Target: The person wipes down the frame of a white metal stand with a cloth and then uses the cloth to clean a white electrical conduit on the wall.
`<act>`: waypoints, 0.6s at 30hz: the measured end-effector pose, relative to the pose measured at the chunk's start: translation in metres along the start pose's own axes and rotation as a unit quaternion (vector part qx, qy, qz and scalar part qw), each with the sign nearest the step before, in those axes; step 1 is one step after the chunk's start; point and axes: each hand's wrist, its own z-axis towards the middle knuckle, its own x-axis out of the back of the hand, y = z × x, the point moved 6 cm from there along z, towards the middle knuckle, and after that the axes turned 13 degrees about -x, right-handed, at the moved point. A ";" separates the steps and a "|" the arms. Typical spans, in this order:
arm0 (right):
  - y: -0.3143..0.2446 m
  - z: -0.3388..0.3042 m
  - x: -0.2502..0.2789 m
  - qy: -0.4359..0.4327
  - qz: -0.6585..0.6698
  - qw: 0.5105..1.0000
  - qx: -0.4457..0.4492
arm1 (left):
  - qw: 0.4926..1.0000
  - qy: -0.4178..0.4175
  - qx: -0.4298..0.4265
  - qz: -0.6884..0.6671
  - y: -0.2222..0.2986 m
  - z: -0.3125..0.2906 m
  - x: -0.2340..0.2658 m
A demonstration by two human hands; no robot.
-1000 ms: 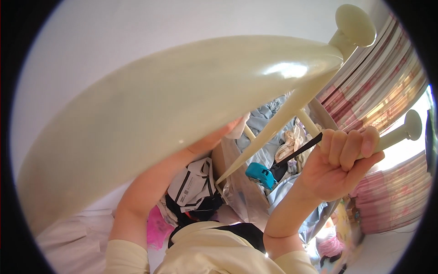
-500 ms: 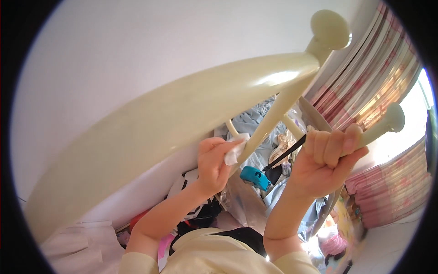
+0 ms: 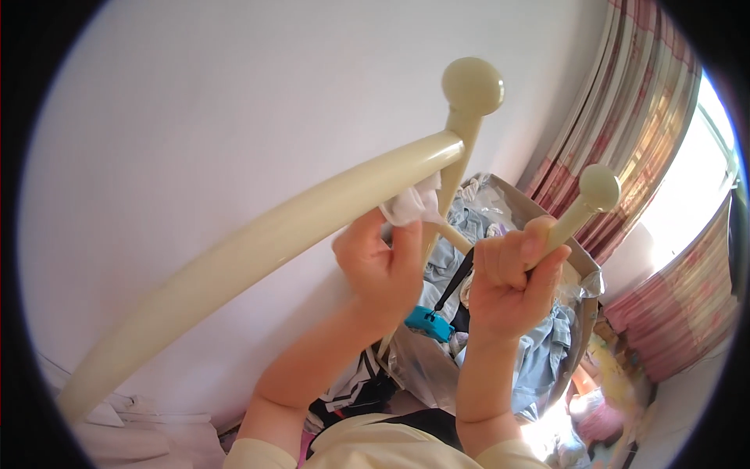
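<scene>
A glossy cream-coloured rack (image 3: 258, 238) with a long curved bar and ball-tipped posts spans the view. Pinched in my left hand (image 3: 375, 262) is a crumpled white wipe (image 3: 412, 205), pressed up to the post just below where the curved bar joins it. My right hand (image 3: 512, 281) wraps round a second, shorter post, whose ball end (image 3: 599, 187) sticks out above the fingers. A black strap hangs below that hand, with a teal object (image 3: 430, 323) at its lower end; whether my hand touches the strap, I cannot tell.
Behind the rack stands a box (image 3: 578, 258) filled with grey-blue clothes (image 3: 547, 344) and clear plastic. Pink patterned curtains (image 3: 609, 133) hang by a bright window at the right. A plain pale wall (image 3: 195, 141) rises behind, with white sheets (image 3: 148, 442) at the lower left.
My left hand has gone up the post with the wipe, closer to the joint. The rack's curved bar now looks thinner and farther off. My right hand keeps its grip, a little further left.
</scene>
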 end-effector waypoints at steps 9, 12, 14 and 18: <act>-0.004 -0.001 0.003 -0.004 -0.009 1.000 -0.022 | 0.968 -0.184 -0.132 0.111 -0.003 -0.051 -0.005; -0.001 0.001 0.002 -0.011 -0.011 0.999 -0.038 | 0.963 -0.202 -0.146 0.102 -0.009 -0.062 -0.001; 0.001 0.000 0.001 -0.008 -0.006 0.999 -0.041 | 0.963 -0.206 -0.147 0.097 -0.011 -0.062 -0.001; 0.000 -0.001 -0.003 -0.011 -0.003 0.999 -0.037 | 0.969 -0.203 -0.123 0.067 -0.019 -0.046 -0.003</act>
